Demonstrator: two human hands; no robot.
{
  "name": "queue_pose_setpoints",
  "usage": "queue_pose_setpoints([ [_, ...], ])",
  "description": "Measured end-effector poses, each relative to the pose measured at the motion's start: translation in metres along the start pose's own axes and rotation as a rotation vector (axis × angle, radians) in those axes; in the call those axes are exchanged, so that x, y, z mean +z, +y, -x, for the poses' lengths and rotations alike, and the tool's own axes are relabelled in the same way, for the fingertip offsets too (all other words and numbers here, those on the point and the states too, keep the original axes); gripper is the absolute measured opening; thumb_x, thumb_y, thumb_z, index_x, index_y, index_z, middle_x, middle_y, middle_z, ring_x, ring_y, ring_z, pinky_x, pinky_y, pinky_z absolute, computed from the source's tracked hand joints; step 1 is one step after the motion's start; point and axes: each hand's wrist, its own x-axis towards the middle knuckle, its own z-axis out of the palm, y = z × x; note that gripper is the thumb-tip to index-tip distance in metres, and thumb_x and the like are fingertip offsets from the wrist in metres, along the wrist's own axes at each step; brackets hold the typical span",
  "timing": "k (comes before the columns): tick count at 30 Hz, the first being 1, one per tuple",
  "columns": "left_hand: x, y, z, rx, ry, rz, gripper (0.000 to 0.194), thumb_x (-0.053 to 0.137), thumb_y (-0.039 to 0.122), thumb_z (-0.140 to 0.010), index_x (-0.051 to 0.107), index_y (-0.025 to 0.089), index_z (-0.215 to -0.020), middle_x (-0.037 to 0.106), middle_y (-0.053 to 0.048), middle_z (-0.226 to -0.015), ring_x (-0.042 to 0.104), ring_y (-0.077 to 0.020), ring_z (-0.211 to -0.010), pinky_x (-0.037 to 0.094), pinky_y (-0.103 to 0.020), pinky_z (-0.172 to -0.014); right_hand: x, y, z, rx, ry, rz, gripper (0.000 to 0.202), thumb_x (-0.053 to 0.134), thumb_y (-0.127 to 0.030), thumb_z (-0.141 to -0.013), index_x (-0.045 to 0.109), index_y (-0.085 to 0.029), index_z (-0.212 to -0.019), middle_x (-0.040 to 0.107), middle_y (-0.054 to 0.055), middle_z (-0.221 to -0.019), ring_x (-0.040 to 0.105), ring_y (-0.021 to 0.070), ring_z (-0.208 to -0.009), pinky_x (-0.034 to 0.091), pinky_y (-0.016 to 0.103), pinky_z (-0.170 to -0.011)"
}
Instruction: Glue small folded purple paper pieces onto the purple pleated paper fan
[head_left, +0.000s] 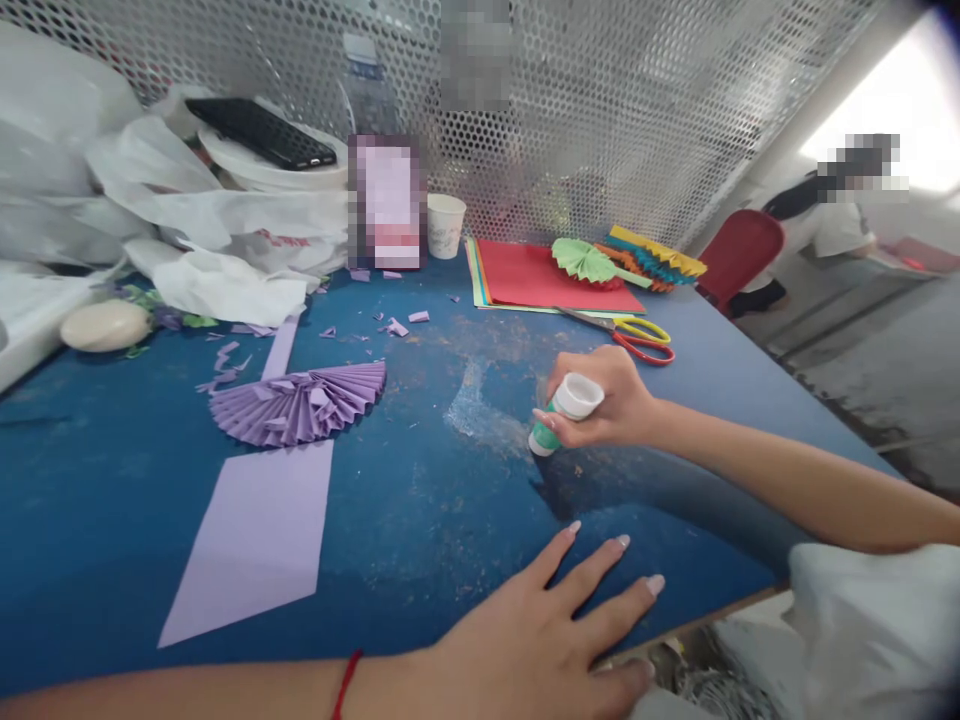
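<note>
My right hand (611, 395) is wrapped round a white and green glue stick (576, 398), tilted with one end down at the blue table. To its left, a whitish smear (472, 405) marks the tabletop. My left hand (551, 630) lies with its fingers spread near the front edge of the table, holding nothing. Farther left is a pleated purple paper fan (300, 400) with small scraps on it. Just in front of the fan lies a flat sheet of purple paper (259, 540). Behind my right hand rest scissors (626, 330) with yellow and red handles.
Coloured paper sheets (517, 272) lie at the back, with a green folded fan (583, 262) on them. A paper cup (445, 225) and a phone (388, 200) stand by the mesh panel. White bags (247, 220) crowd the back left. Another person (836, 220) sits at far right.
</note>
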Motion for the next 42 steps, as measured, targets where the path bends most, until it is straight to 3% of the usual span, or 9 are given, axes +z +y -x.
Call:
queue_pose_setpoints([
  [10, -0.006, -0.001, 0.000, 0.005, -0.081, 0.062, 0.037, 0.044, 0.037, -0.106, 0.065, 0.036, -0.136, 0.045, -0.005, -0.161, 0.050, -0.0341, -0.143, 0.044, -0.054, -0.110, 0.025, -0.007, -0.015, 0.005, 0.039, -0.037, 0.027, 0.069, -0.032, -0.082, 0.052, -0.019, -0.066, 0.048, -0.007, -0.053, 0.032, 0.0045, -0.047, 0.031, 0.018, -0.047],
  [14, -0.004, -0.001, 0.001, 0.005, -0.068, 0.075, 0.039, 0.043, 0.037, -0.106, 0.063, 0.035, -0.139, 0.045, -0.006, -0.162, 0.048, -0.0359, -0.144, 0.043, -0.055, -0.110, 0.019, -0.001, -0.008, 0.066, 0.137, 0.067, 0.028, 0.067, -0.032, -0.081, 0.051, -0.019, -0.062, 0.051, -0.004, -0.053, 0.038, 0.0062, -0.048, 0.032, 0.020, -0.046],
  [19, -0.003, -0.001, 0.001, 0.005, -0.061, 0.076, 0.039, 0.044, 0.037, -0.106, 0.061, 0.034, -0.141, 0.045, -0.006, -0.162, 0.049, -0.0349, -0.143, 0.043, -0.054, -0.111, 0.015, -0.008, 0.001, 0.048, 0.079, 0.030, 0.025, 0.067, -0.035, -0.080, 0.052, -0.020, -0.066, 0.051, -0.006, -0.052, 0.036, 0.0056, -0.046, 0.032, 0.020, -0.045],
  [22, -0.004, -0.001, 0.000, -0.004, -0.079, 0.084, 0.038, 0.043, 0.036, -0.106, 0.063, 0.034, -0.139, 0.044, -0.006, -0.162, 0.047, -0.0355, -0.145, 0.042, -0.055, -0.112, 0.014, -0.007, 0.002, 0.125, 0.142, 0.085, 0.029, 0.066, -0.034, -0.081, 0.049, -0.021, -0.063, 0.052, -0.005, -0.052, 0.038, 0.0065, -0.047, 0.033, 0.021, -0.045],
  [27, -0.005, 0.000, 0.001, 0.002, -0.079, 0.107, 0.038, 0.042, 0.036, -0.107, 0.064, 0.032, -0.138, 0.042, -0.007, -0.163, 0.046, -0.0369, -0.146, 0.042, -0.056, -0.112, 0.013, -0.005, 0.005, 0.048, 0.114, 0.053, 0.027, 0.067, -0.036, -0.080, 0.052, -0.020, -0.065, 0.051, -0.006, -0.051, 0.036, 0.0059, -0.046, 0.033, 0.020, -0.045],
  [31, -0.004, -0.001, 0.000, 0.006, -0.077, 0.102, 0.037, 0.045, 0.036, -0.106, 0.065, 0.032, -0.136, 0.043, -0.008, -0.162, 0.046, -0.0376, -0.146, 0.042, -0.056, -0.112, 0.009, -0.004, 0.008, 0.138, 0.168, 0.123, 0.029, 0.066, -0.036, -0.081, 0.051, -0.020, -0.063, 0.054, -0.003, -0.053, 0.041, 0.0069, -0.047, 0.034, 0.021, -0.046],
  [35, -0.001, -0.003, 0.000, 0.013, -0.029, 0.080, 0.036, 0.044, 0.037, -0.107, 0.066, 0.034, -0.135, 0.047, -0.007, -0.160, 0.051, -0.0358, -0.142, 0.044, -0.054, -0.110, 0.008, -0.005, 0.010, 0.053, 0.127, 0.107, 0.026, 0.068, -0.037, -0.080, 0.055, -0.020, -0.066, 0.053, -0.005, -0.051, 0.038, 0.0060, -0.045, 0.033, 0.020, -0.045],
  [39, 0.000, -0.003, 0.000, 0.007, -0.043, 0.081, 0.036, 0.045, 0.038, -0.106, 0.066, 0.034, -0.135, 0.045, -0.007, -0.161, 0.049, -0.0361, -0.143, 0.042, -0.055, -0.112, 0.008, -0.003, 0.009, 0.145, 0.170, 0.146, 0.029, 0.066, -0.036, -0.081, 0.051, -0.020, -0.062, 0.053, -0.004, -0.053, 0.041, 0.0066, -0.047, 0.033, 0.020, -0.046],
  [42, -0.001, -0.002, 0.001, 0.008, -0.036, 0.075, 0.035, 0.046, 0.038, -0.106, 0.066, 0.035, -0.135, 0.045, -0.006, -0.161, 0.049, -0.0350, -0.143, 0.041, -0.054, -0.112, 0.010, -0.003, 0.009, 0.061, 0.130, 0.098, 0.027, 0.068, -0.039, -0.080, 0.054, -0.020, -0.066, 0.052, -0.005, -0.052, 0.038, 0.0059, -0.046, 0.033, 0.019, -0.046],
])
